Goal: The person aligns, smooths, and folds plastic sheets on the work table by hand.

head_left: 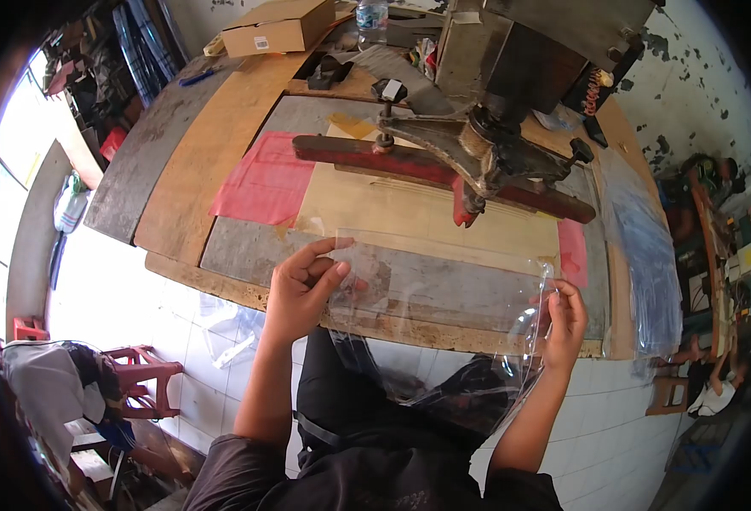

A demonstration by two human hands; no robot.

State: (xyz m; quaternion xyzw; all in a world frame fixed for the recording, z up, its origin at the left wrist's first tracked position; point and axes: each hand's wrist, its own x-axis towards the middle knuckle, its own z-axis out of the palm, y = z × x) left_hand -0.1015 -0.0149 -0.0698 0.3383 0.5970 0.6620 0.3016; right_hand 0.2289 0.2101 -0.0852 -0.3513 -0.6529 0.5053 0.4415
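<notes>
I have a transparent, glossy plastic sheet in front of the dark metal press with a long red-and-black bar, apart from it and sagging over the tabletop's near edge. My left hand is front-left of the press, its grip pinching the sheet near the upper left corner between thumb and fingers. My right hand is front-right of the press, its grip grasping the sheet's right edge. Under the press bar I see a flat cream-coloured sheet, with 2 pink pieces beside it: a larger pink sheet to the press's left and a narrow pink strip below the bar's right end. Right of the press lies a pile of bluish clear plastic sheets. Behind and left of the press sits a brown cardboard box.
</notes>
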